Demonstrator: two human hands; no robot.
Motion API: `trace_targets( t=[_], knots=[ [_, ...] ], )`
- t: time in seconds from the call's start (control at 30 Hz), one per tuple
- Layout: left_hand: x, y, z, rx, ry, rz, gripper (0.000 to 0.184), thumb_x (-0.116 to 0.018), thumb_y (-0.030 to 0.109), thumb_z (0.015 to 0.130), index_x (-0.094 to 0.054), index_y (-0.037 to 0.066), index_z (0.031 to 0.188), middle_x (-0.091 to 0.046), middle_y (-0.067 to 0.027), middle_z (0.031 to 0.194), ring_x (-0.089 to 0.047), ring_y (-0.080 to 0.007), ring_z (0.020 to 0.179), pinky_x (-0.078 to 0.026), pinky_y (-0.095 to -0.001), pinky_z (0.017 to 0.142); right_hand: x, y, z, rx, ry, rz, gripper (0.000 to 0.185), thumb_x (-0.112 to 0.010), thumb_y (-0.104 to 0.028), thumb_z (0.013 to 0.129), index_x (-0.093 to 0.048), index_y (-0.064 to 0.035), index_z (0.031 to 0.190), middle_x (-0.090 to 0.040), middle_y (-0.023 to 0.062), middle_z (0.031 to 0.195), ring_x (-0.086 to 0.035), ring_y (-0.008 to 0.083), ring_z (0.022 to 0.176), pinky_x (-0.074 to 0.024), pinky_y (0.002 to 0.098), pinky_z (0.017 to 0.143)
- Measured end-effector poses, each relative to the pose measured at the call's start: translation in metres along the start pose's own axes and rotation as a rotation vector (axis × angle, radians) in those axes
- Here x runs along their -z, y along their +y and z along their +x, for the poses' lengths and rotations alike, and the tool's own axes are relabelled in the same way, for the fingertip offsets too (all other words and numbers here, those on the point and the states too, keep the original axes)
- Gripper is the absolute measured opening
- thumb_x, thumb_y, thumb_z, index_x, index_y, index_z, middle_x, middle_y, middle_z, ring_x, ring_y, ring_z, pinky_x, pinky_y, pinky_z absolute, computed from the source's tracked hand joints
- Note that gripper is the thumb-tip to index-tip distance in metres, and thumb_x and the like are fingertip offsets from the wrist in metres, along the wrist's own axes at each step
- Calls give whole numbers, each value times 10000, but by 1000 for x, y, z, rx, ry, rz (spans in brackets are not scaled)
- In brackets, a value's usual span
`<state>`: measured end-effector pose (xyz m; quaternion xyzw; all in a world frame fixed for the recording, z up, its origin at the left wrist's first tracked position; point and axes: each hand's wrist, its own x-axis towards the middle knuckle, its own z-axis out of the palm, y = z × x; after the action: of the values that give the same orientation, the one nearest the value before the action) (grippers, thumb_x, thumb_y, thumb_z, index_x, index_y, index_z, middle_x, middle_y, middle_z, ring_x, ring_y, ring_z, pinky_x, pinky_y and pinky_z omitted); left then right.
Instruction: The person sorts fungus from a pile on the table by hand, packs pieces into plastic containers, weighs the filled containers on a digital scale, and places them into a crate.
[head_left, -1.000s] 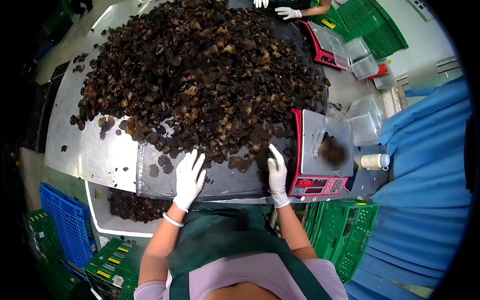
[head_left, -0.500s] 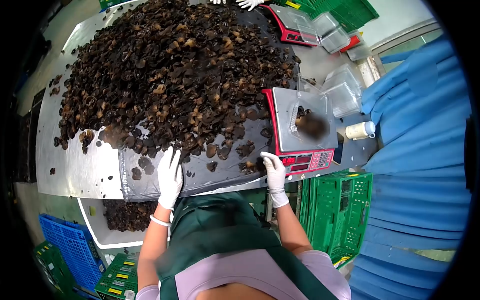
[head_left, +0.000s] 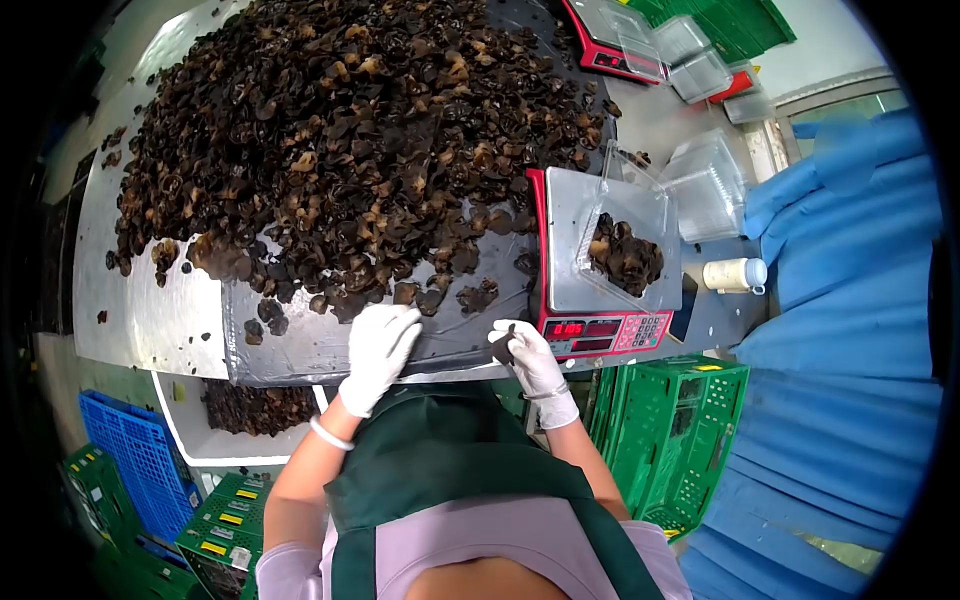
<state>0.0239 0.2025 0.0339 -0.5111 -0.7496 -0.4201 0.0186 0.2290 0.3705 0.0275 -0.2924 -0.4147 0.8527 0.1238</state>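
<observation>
My left hand [head_left: 382, 352], in a white glove, is over the dark sheet at the table's front, its fingers stretched out beside the near edge of the wood ear mushroom pile [head_left: 330, 150]. No piece shows in it. Further right, my gloved right hand [head_left: 532, 362] pinches a dark wood ear mushroom [head_left: 504, 346], just left of the red scale's [head_left: 606, 330] front panel. On that scale rests a clear plastic box [head_left: 590, 215] with its lid raised, and a clump of wood ear mushrooms [head_left: 626, 256] lies inside.
Stacked clear boxes [head_left: 705, 185] and a white bottle [head_left: 735, 274] stand right of the scale. Another red scale [head_left: 615, 50] is at the far right. Green crates [head_left: 660, 430] and a white bin [head_left: 185, 430] sit below the table edge. Blue sheeting [head_left: 840, 350] hangs at right.
My left hand has shifted right along the table edge. My right hand has moved slightly left and now shows a wood ear mushroom in its fingers. The other person's gloved hands have left view.
</observation>
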Motion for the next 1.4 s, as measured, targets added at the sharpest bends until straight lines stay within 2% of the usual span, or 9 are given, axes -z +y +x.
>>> trace_targets(
  t=[0.17,0.3,0.43,0.5,0.73,1.03,1.23,1.3,1.4],
  knots=[
    [-70,33,37,-211,-213,160,292,-571,126,789,-579,56,1072,-588,-70,973,-553,-238,863,-442,-348,721,18,-14,-1,62,-166,111,478,-591,-324,913,-474,20,1224,-591,164,1143,-616,222,992,-519,356,853],
    [-81,17,29,-81,-349,250,299,-519,131,800,-573,72,1088,-573,-81,948,-544,-237,859,-438,-338,694,23,-22,3,7,-238,106,586,-442,-531,930,-539,13,1125,-589,156,1139,-612,234,990,-528,404,820],
    [-65,19,11,377,-29,-400,244,-644,101,818,-613,27,1048,-631,-85,871,-591,-209,744,-472,-305,676,20,-28,6,-128,-210,34,484,-461,-429,956,-574,22,1089,-632,138,1048,-630,191,891,-532,344,778],
    [-43,21,8,967,-220,-1056,220,-558,151,931,-606,10,1093,-626,-1,915,-549,-72,762,-463,-218,702,14,-28,16,-212,-225,-74,433,-470,-370,966,-581,28,1093,-646,128,1012,-634,176,855,-531,321,761],
    [-4,20,-19,1102,-97,-1512,342,-587,178,913,-529,13,1207,-577,-56,1137,-574,-144,950,-492,-277,821,-29,-36,46,-23,-78,-485,233,-564,-89,906,-628,-8,1116,-649,39,920,-576,81,759,-469,212,684],
    [54,-14,-104,1073,317,-1887,340,-500,329,961,-572,-2,991,-598,-202,1065,-626,-285,912,-587,-351,722,-68,17,92,718,-123,-1657,258,-682,-241,769,-636,-139,1002,-590,55,884,-624,241,757,-495,333,642],
    [63,3,-74,1200,192,-1292,153,-557,126,870,-611,61,998,-625,-92,1079,-608,-148,886,-507,-289,782,-35,0,75,395,-202,-1300,211,-704,-129,748,-679,-129,958,-578,56,814,-601,188,692,-489,290,628],
    [40,-6,-74,1039,48,-981,223,-553,57,843,-609,52,1059,-625,-42,1033,-590,-121,876,-484,-266,793,-13,-3,78,-2,-216,-879,216,-670,-102,812,-675,-57,1023,-610,6,813,-545,77,642,-463,228,612],
    [7,-3,-50,543,81,-312,296,-548,5,783,-607,43,1070,-602,-101,1010,-590,-208,853,-488,-310,795,-43,-27,78,-110,-31,-590,261,-612,-73,845,-617,17,1090,-639,15,900,-535,63,643,-464,216,625]
  ],
)
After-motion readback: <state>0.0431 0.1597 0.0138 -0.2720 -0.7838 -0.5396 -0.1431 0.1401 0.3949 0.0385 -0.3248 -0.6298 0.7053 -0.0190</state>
